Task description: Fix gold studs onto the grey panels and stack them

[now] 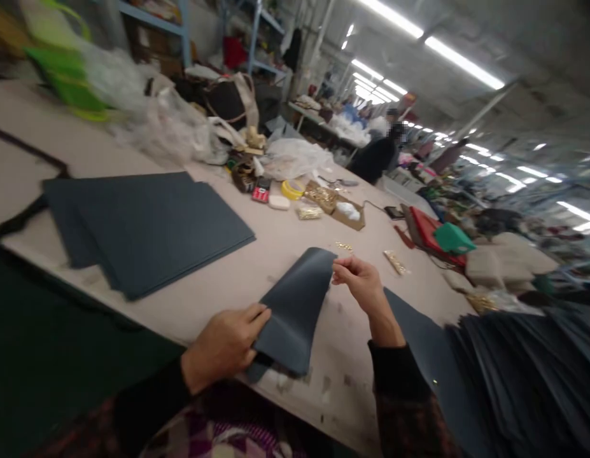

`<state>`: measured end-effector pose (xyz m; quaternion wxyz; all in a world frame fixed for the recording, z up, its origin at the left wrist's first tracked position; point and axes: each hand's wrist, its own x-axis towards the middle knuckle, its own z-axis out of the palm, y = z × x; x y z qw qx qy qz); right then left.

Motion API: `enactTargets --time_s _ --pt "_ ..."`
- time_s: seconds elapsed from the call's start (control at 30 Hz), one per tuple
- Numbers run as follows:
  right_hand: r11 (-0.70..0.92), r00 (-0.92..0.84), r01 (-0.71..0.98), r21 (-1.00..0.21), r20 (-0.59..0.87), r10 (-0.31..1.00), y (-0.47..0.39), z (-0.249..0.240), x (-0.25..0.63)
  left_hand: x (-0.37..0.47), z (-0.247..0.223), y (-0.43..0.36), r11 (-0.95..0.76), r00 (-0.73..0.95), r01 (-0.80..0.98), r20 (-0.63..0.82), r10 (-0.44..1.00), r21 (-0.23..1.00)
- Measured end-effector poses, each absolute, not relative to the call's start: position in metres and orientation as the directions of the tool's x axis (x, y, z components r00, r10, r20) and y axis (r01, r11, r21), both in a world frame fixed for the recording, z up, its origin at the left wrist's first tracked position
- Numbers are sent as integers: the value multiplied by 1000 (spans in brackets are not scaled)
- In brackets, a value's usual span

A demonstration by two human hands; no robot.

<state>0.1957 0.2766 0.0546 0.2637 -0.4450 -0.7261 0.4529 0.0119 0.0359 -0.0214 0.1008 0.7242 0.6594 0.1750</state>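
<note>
A dark blue-grey leather-like sheet (299,299) is bent over in front of me, its near end lifted off the table. My left hand (230,340) grips its left edge, thumb on top and the other fingers underneath. At the sheet's upper right corner my right hand (356,280) is closed in a pinch. Whether its fingertips hold the corner or a tiny piece beside it, I cannot tell. Just beyond that hand lie small gold-coloured pieces (344,246) on the table.
Flat dark sheets (165,229) are stacked at the left; a thick fanned pile (519,369) stands at the right. Farther back are yellow tape (292,189), an open cardboard box (349,213), bags of gold hardware (394,262) and plastic bags (295,156). A person (378,152) is in the background.
</note>
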Motion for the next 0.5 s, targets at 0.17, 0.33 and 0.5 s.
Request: enactTargets --time_s 0.17,0.33,0.5 --pt "217 -741 470 -856 -249 623 203 29 162 12 -14 38 -120 79 917 122 989 381" --pt "495 -821 520 -696 -247 515 182 21 132 13 -15 33 -152 103 919 149 983 363" --pt "594 -831 537 -599 -251 497 181 32 121 11 -16 33 -150 102 909 140 985 389"
